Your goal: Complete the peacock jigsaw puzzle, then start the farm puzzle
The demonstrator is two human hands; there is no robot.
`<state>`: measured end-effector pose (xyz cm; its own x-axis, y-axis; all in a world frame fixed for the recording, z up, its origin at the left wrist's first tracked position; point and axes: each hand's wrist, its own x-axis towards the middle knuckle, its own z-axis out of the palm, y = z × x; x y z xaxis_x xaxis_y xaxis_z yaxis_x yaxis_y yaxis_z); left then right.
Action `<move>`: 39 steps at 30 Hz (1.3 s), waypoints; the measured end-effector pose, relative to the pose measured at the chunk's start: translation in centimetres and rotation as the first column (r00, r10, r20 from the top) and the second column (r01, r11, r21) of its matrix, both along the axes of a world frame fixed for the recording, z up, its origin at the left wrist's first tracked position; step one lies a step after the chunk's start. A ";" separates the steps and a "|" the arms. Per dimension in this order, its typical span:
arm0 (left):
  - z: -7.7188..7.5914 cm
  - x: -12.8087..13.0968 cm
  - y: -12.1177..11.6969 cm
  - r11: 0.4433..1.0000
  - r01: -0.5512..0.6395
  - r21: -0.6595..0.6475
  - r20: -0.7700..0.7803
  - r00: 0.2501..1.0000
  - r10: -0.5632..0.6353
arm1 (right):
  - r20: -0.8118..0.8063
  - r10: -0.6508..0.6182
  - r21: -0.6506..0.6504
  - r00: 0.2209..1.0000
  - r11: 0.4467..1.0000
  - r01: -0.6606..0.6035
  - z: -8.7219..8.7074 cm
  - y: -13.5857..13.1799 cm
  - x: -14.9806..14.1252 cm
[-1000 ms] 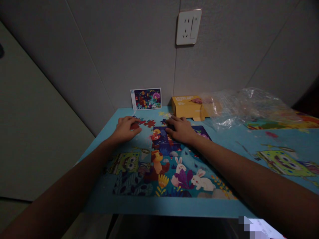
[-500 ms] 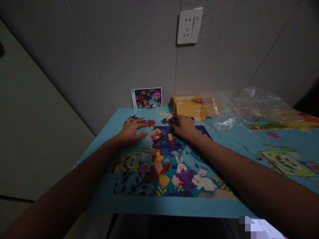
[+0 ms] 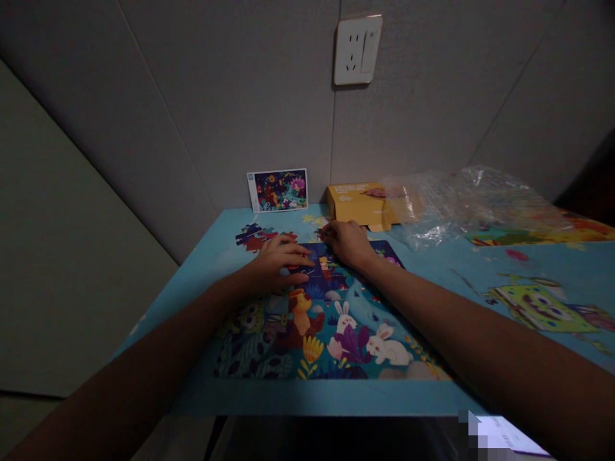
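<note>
A partly joined jigsaw puzzle [image 3: 336, 298] lies flat on the table, showing rabbits, flowers and a dog-like animal. My left hand [image 3: 281, 261] rests over its upper left part, fingers spread and holding nothing. Just past the puzzle's far edge, my right hand [image 3: 350, 244] has its fingers closed on a dark puzzle piece, which they mostly hide. Several loose puzzle pieces [image 3: 252, 237], dark blue and red, lie in a cluster beyond my left hand.
A picture card [image 3: 281, 190] of the scene leans against the wall. To its right are a yellow box [image 3: 358, 208] and a crumpled clear plastic bag [image 3: 446, 208]. Behind them a white socket [image 3: 358, 51] sits on the wall. The blue table [image 3: 298, 400] carries printed cartoon figures.
My left hand has moved right and nearer, from beside the loose pieces onto the puzzle. My right hand has shifted slightly left, with its fingers at the piece by the far edge.
</note>
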<state>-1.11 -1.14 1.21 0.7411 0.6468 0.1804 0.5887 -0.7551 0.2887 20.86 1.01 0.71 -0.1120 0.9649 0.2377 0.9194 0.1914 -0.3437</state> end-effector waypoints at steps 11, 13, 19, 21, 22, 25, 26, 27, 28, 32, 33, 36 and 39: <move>-0.6 -2.4 2.2 0.988 -0.120 0.101 -0.006 0.993 0.122 | 0.126 0.130 -0.022 0.983 0.991 -0.129 -0.4 -0.1 0.1; -0.6 -2.4 2.3 0.986 -0.128 0.108 -0.007 0.992 0.129 | 0.112 0.122 -0.027 0.986 0.992 -0.120 -0.4 0.0 0.1; -0.5 -2.2 2.1 0.987 -0.118 0.109 -0.013 0.993 0.120 | 0.052 0.099 -0.026 0.994 0.995 -0.097 -0.5 0.4 0.3; -0.4 -2.2 2.1 0.988 -0.114 0.107 -0.003 0.993 0.115 | 0.017 0.095 -0.026 0.995 0.995 -0.095 -0.5 0.6 0.4; -0.4 -2.3 2.1 0.988 -0.111 0.106 0.004 0.994 0.111 | 0.001 0.095 -0.023 0.995 0.995 -0.095 -0.6 0.7 0.5; -0.5 -2.3 2.2 0.990 -0.103 0.096 0.013 0.995 0.103 | -0.042 0.109 -0.003 0.993 0.994 -0.109 -0.8 1.0 0.6; -0.6 -2.3 2.2 0.991 -0.102 0.092 0.012 0.995 0.101 | -0.054 0.116 0.005 0.992 0.993 -0.116 -0.9 1.1 0.7; -0.6 -2.4 2.3 0.991 -0.101 0.090 0.012 0.995 0.100 | -0.064 0.123 0.016 0.990 0.992 -0.122 -1.0 1.2 0.7; -0.7 -2.4 2.3 0.991 -0.099 0.089 0.015 0.995 0.098 | -0.072 0.128 0.033 0.989 0.991 -0.126 -1.1 1.3 0.8; -0.8 -2.5 2.5 0.990 -0.092 0.103 0.029 0.996 0.089 | -0.107 0.167 0.141 0.980 0.978 -0.151 -1.6 1.5 0.8; -0.9 -2.6 2.5 0.990 -0.090 0.106 0.030 0.996 0.088 | -0.126 0.178 0.167 0.976 0.973 -0.156 -1.6 1.6 0.9; -0.9 -2.6 2.5 0.991 -0.089 0.102 0.033 0.996 0.086 | -0.228 0.177 0.225 0.957 0.966 -0.125 -1.5 1.7 1.0; -0.7 -2.5 2.4 0.991 -0.100 0.086 0.042 0.994 0.097 | -0.329 0.168 0.298 0.929 0.952 -0.067 -0.8 1.3 1.1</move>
